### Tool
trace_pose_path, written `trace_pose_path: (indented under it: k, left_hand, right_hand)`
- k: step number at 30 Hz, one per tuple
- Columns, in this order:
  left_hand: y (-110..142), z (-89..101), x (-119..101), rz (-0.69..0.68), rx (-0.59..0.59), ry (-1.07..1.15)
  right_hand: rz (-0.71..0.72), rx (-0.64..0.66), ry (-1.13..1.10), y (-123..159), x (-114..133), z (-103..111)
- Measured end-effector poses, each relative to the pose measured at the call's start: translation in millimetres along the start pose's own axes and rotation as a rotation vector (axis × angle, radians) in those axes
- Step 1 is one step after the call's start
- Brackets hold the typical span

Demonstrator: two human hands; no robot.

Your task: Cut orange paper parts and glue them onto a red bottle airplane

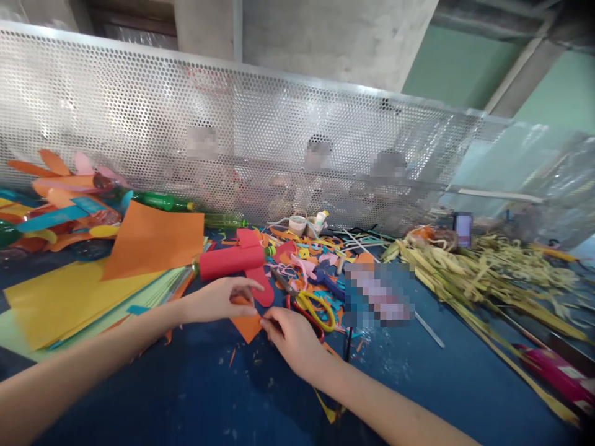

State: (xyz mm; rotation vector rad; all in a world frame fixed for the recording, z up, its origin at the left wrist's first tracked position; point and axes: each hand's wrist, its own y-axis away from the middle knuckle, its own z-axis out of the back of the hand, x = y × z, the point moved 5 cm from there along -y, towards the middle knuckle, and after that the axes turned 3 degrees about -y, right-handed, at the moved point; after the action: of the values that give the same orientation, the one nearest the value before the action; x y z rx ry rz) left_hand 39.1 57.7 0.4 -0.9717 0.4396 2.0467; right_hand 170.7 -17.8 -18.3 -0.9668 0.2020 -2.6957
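A small piece of orange paper (246,329) is between my hands, low over the blue table. My right hand (295,342) pinches its right edge between thumb and fingertips. Curved over the paper's upper left is my left hand (222,300), thumb and forefinger apart and the thumb at the paper. Just beyond lies a bottle wrapped in red paper (232,262), with red petal-like flaps and a green cap. Yellow-handled scissors (318,310) and a red-handled pair (290,302) lie by my right hand. A blue glue gun (329,280) rests among paper scraps.
Coloured paper sheets (88,297) are stacked at left, behind them bottle-and-paper shapes (69,214). Dried husks (488,279) spread over the right side, with a pink object (555,371). A blurred phone-like object (383,294) lies centre-right. A perforated metal screen (260,142) borders the back; people sit beyond.
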Motion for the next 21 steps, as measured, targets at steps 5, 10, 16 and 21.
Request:
trace_pose_path:
  k: [5,10,16,21]
  left_hand:
    - [10.0,0.6,27.7,0.006,-0.134,-0.045]
    - [12.6,3.7,36.6,-0.027,-0.217,-0.044]
    - [16.5,7.9,24.3,-0.13,-0.254,-0.308]
    - [21.0,5.8,22.4,-0.16,-0.475,-0.554]
  right_hand:
    - [0.044,0.038,0.063,-13.8,4.7,-3.6]
    - [0.038,-0.008,0.281,-39.7,-2.1,24.6]
    - [0.0,0.036,0.356,-65.8,-20.3,50.6]
    - [-0.148,-0.078,0.573,-86.4,-56.2,87.2]
